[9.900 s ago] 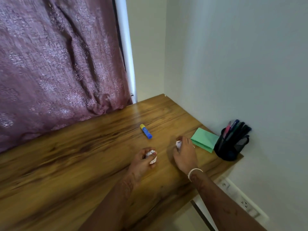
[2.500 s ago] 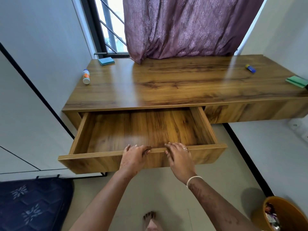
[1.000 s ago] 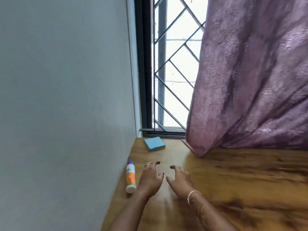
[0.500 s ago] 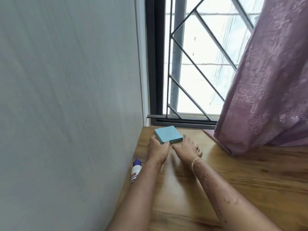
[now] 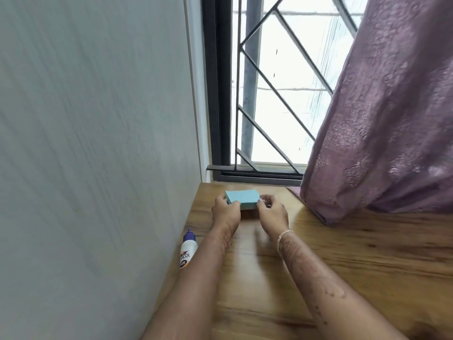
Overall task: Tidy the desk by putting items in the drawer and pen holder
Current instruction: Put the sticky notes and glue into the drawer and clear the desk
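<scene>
A corner by the window, plain wall to the left.
A grey-white painted wall [image 5: 93, 143] fills the left side. Straight ahead is a dark-framed window [image 5: 215, 94] with a diagonal metal grille [image 5: 277, 94], bright daylight behind it. A mauve patterned fabric curtain [image 5: 382, 114] hangs on the right, its hem resting on the wood below.

Since 0.5 s ago: both hands, left hand [image 5: 226, 210] and right hand [image 5: 272, 212], now grip the blue sticky-note pad [image 5: 242, 198] by its sides; pad appears tilted up off the desk [image 5: 343, 266].
</scene>
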Tool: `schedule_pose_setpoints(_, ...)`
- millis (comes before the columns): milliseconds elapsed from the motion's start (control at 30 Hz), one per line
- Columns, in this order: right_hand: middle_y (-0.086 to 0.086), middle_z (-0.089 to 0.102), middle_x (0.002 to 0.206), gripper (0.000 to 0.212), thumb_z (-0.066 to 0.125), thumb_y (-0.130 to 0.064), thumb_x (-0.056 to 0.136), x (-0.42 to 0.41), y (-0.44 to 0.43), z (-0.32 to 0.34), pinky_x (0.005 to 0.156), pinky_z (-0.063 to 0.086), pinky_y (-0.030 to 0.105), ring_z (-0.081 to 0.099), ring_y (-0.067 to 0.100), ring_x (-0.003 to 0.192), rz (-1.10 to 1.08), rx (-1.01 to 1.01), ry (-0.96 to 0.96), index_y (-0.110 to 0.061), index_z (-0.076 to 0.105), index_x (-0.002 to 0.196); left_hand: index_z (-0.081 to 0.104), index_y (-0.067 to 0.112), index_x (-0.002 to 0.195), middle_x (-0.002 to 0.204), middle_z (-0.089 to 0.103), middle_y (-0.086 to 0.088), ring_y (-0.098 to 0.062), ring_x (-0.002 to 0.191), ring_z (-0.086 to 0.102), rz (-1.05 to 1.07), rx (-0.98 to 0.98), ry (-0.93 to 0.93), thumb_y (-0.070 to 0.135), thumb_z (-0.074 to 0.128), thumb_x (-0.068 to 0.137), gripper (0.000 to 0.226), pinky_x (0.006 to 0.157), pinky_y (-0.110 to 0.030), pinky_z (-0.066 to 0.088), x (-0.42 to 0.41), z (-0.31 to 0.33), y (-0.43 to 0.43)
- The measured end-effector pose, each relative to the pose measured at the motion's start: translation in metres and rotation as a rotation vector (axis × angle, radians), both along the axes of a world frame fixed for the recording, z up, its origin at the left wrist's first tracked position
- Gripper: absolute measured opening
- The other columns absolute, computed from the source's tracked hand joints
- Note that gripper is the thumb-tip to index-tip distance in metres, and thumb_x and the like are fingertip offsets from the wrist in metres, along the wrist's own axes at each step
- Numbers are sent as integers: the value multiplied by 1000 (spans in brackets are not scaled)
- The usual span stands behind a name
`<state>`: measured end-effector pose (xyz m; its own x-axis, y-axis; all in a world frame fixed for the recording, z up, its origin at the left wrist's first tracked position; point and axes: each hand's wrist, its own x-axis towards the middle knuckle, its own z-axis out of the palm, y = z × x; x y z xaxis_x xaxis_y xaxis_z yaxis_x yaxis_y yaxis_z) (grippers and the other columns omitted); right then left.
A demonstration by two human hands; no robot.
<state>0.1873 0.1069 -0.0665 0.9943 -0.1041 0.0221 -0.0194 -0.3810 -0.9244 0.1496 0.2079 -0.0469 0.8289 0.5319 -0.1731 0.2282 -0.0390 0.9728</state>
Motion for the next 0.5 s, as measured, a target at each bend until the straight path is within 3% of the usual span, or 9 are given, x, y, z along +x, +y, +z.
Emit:
schedule_pose_setpoints(67,4,71,96,7,57,-23,89,-10,-7,5,78,48,29,63,21,89,-81,34,21,-22,65,88,44,7,139,131,55,-6,-9,98,49,10,-55,-21,6,51,92,48,77,-14,41,-7,8,-10)
schedule_pose_setpoints(133,3,72,87,8,60,-20,84,-21,-16,9,76,52,35,66,24,85,-157,81,58,-22,66,78,48,7,136,123,57,-3,-8,91,51,24,-127,-41,8,53,93,44,63,-7,40,-16,17,-21)
schedule_pose_setpoints(267,5,72,81,14,64,-13,75,-50,-41,16,77,55,39,67,25,79,-218,199,131,-22,63,65,59,5,121,116,65,-15,-17,85,62,74,-280,-52,9,57,92,29,68,-25,52,-36,36,-44)
schedule_pose_setpoints(333,9,71,79,17,66,-6,73,-72,-56,20,73,53,40,64,25,71,-217,300,154,-19,63,63,62,3,109,111,67,-19,-26,94,66,121,-352,-57,5,59,89,20,80,-34,56,-51,43,-56)
schedule_pose_setpoints(400,10,69,75,17,68,-1,72,-98,-72,24,68,50,37,59,21,66,-220,397,158,-16,64,64,62,2,108,109,67,-19,-29,98,66,138,-404,-58,1,61,87,21,87,-37,55,-71,49,-70)
schedule_pose_setpoints(500,5,64,69,20,70,4,74,-146,-103,37,62,48,28,57,15,61,-187,551,146,-14,64,70,57,1,111,105,62,-20,-26,87,62,139,-465,-70,-6,61,85,28,81,-35,53,-107,54,-94)
